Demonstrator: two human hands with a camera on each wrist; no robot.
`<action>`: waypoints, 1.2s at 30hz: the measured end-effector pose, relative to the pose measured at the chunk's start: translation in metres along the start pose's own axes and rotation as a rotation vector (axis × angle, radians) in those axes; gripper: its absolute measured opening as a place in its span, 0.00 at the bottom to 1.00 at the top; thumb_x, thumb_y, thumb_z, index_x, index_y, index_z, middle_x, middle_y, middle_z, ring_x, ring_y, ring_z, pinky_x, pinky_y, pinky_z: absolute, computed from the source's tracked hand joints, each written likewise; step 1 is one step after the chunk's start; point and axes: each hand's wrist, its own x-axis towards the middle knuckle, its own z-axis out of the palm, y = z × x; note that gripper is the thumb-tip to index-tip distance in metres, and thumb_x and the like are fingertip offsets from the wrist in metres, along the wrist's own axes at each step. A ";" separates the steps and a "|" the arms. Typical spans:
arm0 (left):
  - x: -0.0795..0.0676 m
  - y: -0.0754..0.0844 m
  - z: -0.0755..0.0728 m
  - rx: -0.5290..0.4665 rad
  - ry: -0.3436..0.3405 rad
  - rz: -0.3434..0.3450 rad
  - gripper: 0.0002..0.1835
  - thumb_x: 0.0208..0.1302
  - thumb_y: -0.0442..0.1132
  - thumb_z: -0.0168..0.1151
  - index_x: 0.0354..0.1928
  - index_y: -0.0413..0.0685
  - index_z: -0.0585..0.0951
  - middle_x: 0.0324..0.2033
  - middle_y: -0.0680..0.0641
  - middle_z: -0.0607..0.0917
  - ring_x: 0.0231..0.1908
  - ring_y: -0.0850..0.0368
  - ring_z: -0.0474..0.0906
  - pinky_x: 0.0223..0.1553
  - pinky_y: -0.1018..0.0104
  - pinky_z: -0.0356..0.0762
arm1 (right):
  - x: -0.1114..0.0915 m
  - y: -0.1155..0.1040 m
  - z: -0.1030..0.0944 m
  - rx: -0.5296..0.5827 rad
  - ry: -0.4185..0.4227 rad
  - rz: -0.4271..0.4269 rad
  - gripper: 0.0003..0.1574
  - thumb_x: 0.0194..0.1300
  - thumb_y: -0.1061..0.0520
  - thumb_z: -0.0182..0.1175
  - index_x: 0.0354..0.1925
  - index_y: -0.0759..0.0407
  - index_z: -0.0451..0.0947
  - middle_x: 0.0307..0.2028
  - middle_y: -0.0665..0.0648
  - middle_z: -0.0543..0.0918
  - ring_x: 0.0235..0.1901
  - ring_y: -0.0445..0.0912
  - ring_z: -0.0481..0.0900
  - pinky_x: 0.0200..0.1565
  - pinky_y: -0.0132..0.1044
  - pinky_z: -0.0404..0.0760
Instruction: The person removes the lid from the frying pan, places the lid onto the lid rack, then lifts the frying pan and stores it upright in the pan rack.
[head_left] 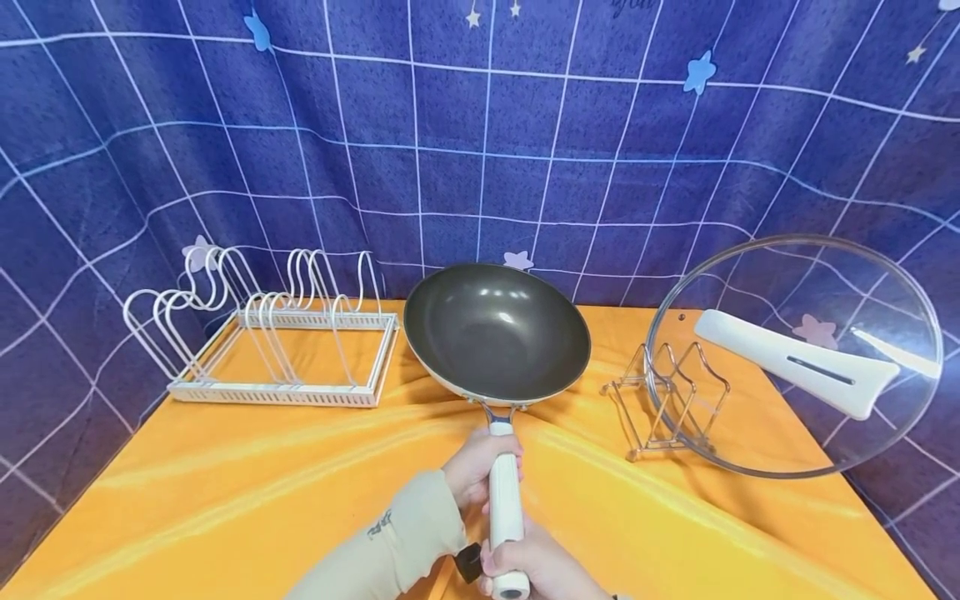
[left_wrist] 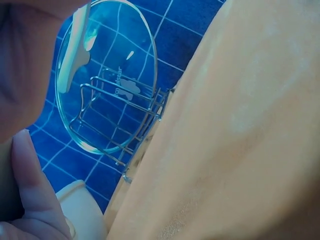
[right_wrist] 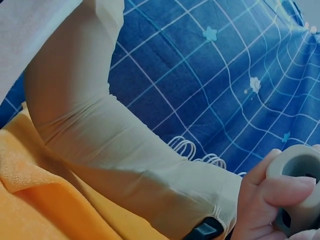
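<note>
A dark-lined wok (head_left: pixel 495 333) with a pale outside stands in the middle of the head view, its long white handle (head_left: pixel 506 492) pointing toward me. My left hand (head_left: pixel 478 468) grips the upper part of this handle, close below the metal bracket. Lower down, my right hand (head_left: pixel 536 560) is wrapped around the handle near its end, thumb lying across the top. In the right wrist view the hollow handle end (right_wrist: pixel 291 156) pokes out past the thumb. The left wrist view shows part of a hand (left_wrist: pixel 37 200) beside a white piece of handle (left_wrist: pixel 82 212).
To the left stands a white rack (head_left: pixel 273 396) with looped dividers. At right, a small wire stand (head_left: pixel 671 446) holds a large glass lid (head_left: pixel 757 433) upright, with a long white handle (head_left: pixel 795 362). An orange cloth (head_left: pixel 247 492) covers the table; a blue gridded curtain (head_left: pixel 525 183) hangs behind.
</note>
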 end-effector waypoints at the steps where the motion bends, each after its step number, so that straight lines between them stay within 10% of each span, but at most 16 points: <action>1: 0.000 0.000 0.000 0.003 0.003 -0.001 0.10 0.54 0.28 0.52 0.38 0.40 0.65 0.20 0.49 0.73 0.19 0.60 0.72 0.25 0.71 0.75 | 0.000 0.000 0.000 0.003 -0.003 0.002 0.34 0.51 0.64 0.53 0.55 0.60 0.51 0.27 0.50 0.74 0.24 0.40 0.74 0.31 0.28 0.73; 15: -0.006 0.001 0.000 -0.053 -0.013 0.016 0.13 0.57 0.29 0.52 0.42 0.39 0.62 0.22 0.48 0.74 0.22 0.59 0.74 0.29 0.69 0.78 | -0.002 0.003 -0.009 -0.078 -0.021 0.003 0.34 0.48 0.66 0.52 0.55 0.67 0.55 0.27 0.51 0.78 0.39 0.48 0.84 0.47 0.38 0.80; 24: -0.015 0.016 0.003 -0.138 -0.137 -0.007 0.24 0.63 0.30 0.55 0.57 0.35 0.58 0.37 0.44 0.81 0.41 0.51 0.83 0.56 0.50 0.75 | -0.007 -0.003 -0.011 -0.183 -0.062 -0.065 0.43 0.46 0.68 0.52 0.61 0.67 0.49 0.27 0.52 0.80 0.29 0.42 0.78 0.37 0.32 0.78; 36: -0.025 0.019 0.005 -0.191 -0.191 -0.001 0.07 0.65 0.31 0.53 0.39 0.45 0.66 0.27 0.49 0.76 0.29 0.61 0.76 0.40 0.64 0.82 | -0.014 -0.004 -0.006 -0.113 -0.127 -0.066 0.45 0.46 0.67 0.54 0.61 0.67 0.46 0.28 0.56 0.83 0.28 0.43 0.81 0.35 0.33 0.80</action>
